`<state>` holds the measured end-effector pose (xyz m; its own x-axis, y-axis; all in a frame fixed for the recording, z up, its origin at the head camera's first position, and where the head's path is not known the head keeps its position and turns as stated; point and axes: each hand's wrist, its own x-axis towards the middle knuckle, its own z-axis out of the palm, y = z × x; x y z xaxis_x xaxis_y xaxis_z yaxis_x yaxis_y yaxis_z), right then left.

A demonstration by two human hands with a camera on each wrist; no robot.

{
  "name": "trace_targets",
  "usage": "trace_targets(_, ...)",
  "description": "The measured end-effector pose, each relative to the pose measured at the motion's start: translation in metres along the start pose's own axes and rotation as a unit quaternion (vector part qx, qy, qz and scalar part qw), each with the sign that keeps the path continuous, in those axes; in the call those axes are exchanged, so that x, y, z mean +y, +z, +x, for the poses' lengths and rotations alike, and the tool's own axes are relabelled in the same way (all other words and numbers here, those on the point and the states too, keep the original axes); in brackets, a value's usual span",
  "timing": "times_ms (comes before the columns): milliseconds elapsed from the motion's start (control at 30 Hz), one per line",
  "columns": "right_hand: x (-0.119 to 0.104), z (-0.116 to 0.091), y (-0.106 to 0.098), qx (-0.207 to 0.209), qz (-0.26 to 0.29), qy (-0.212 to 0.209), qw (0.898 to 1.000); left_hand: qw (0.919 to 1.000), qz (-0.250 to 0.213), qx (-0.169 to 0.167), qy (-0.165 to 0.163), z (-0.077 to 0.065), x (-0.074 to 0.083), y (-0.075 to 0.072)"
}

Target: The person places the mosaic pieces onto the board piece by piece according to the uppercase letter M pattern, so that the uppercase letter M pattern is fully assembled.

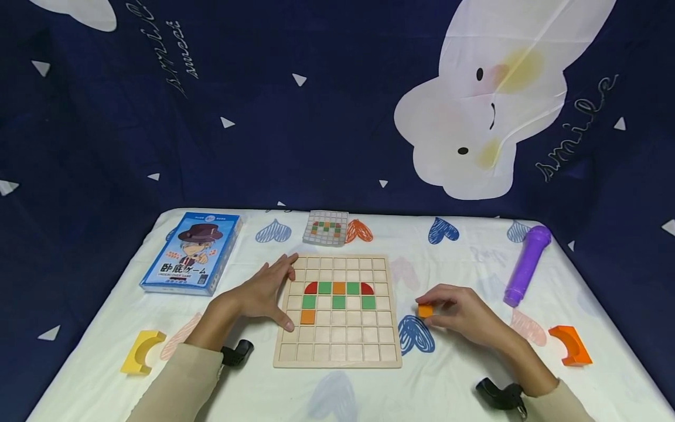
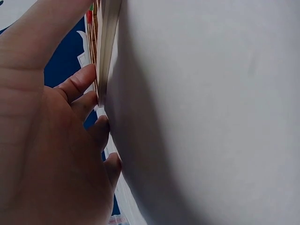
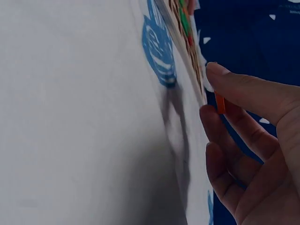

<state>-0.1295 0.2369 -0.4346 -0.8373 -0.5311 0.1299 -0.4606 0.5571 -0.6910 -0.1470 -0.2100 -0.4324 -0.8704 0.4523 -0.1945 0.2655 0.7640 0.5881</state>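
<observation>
A wooden grid board [image 1: 337, 351] lies flat on the table, with red, green and orange pieces set in its upper and middle cells. My left hand [image 1: 258, 293] rests along its left edge, thumb and fingers spread. In the left wrist view the fingertips [image 2: 84, 82] touch the board's side [image 2: 110, 42]. To the right of the board, my right hand [image 1: 464, 310] pinches a small orange square block [image 1: 425, 311] between thumb and fingers. That block [image 3: 220, 103] shows edge-on in the right wrist view, partly hidden by the thumb.
Behind the board lies a pattern card [image 1: 326, 228]. A blue game box [image 1: 192, 252] is at the left, above a yellow arch block [image 1: 141, 353]. On the right are a purple cylinder [image 1: 527, 266] and an orange arch block [image 1: 572, 346]. A dark blue curtain [image 1: 316, 129] hangs behind.
</observation>
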Motion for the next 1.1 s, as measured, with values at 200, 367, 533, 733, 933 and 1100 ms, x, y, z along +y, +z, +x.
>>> trace_targets(200, -0.004, 0.004, 0.014, -0.019, 0.029, -0.007, 0.999, 1.0, -0.003, -0.001, 0.001, -0.001, 0.0, 0.0)
trace_targets(367, -0.01, 0.01, 0.024, -0.036, 0.04, -0.002, 0.999, 1.0, 0.0, 0.0, 0.002, 0.0, 0.001, 0.0)
trace_targets(533, -0.019, 0.02, 0.033, -0.05, 0.057, 0.004, 0.997, 1.0, 0.001, -0.002, 0.0, -0.001, 0.001, -0.001)
trace_targets(733, -0.03, 0.031, 0.042, -0.06, 0.071, 0.001, 0.996, 1.0, -0.001, -0.001, 0.003, 0.0, 0.001, -0.001)
trace_targets(933, -0.035, 0.04, 0.05, -0.048, 0.068, -0.031, 0.996, 1.0, 0.002, 0.002, 0.004, -0.001, 0.002, -0.002)
trace_targets(1100, -0.04, 0.044, 0.056, -0.046, 0.065, -0.04, 0.996, 1.0, 0.005, 0.002, 0.006, 0.0, 0.002, -0.002)
